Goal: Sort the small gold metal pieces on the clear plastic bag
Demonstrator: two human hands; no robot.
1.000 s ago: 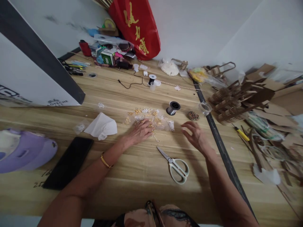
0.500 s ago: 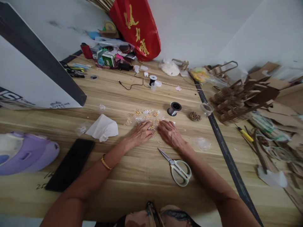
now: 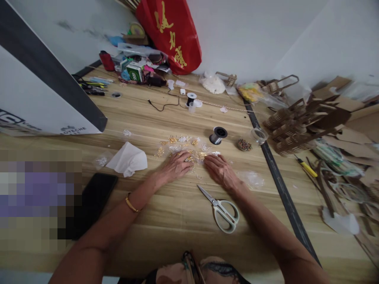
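Small gold and silver beads or jewellery findings (image 3: 174, 140) lie in little heaps in the middle of the wooden table. My left hand (image 3: 178, 165) rests over the near left side of these heaps, palm down, its fingers lying loosely over the pieces. To its right my right hand (image 3: 219, 169) lies palm down with fingers stretched toward some gold and silver pieces (image 3: 204, 155). What is under the fingertips is hidden. A pair of scissors (image 3: 220, 209) with pale handles lies between my forearms. Beyond my right hand stands a spool of thin wire (image 3: 218, 136).
A beaded cluster (image 3: 244, 145) and a clear round container (image 3: 259, 136) are on the right, before small woven baskets (image 3: 284, 126). A white tissue (image 3: 128, 159) and dark phone (image 3: 96, 201) lie left. A large box (image 3: 44, 79) and red bag (image 3: 174, 39) stand behind.
My right hand has slid a little to the right, away from my left hand, uncovering gold and silver pieces between them. My left hand has stayed almost in place.
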